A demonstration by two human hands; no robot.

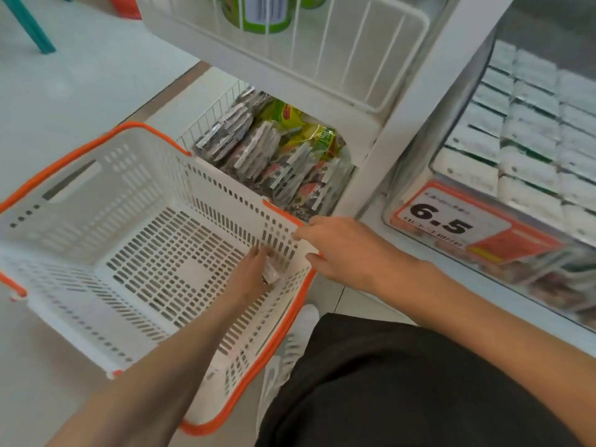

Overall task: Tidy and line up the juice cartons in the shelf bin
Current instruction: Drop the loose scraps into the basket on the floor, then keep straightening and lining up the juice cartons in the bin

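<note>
Rows of white-topped juice cartons point(529, 130) fill the clear shelf bin point(416, 201) at the right, packed close together. On the floor stands a white shopping basket with an orange rim point(80, 146). My left hand point(248, 275) reaches down inside its right end, and its fingers curl round a small pale item point(270, 273) lying against the wall; I cannot tell what kind of item it is. At the basket's right corner my right hand point(342, 250) grips the rim, fingers over the top and thumb on the outside. Neither hand touches the bin.
An orange price label reading 6.5 point(451, 217) sits on the bin's front. A low wire basket of dark and green snack packets point(274, 156) lies behind the shopping basket. Above it hangs a white wire basket point(354, 59) with green cans point(258, 14). My dark-clothed leg point(403, 382) is below.
</note>
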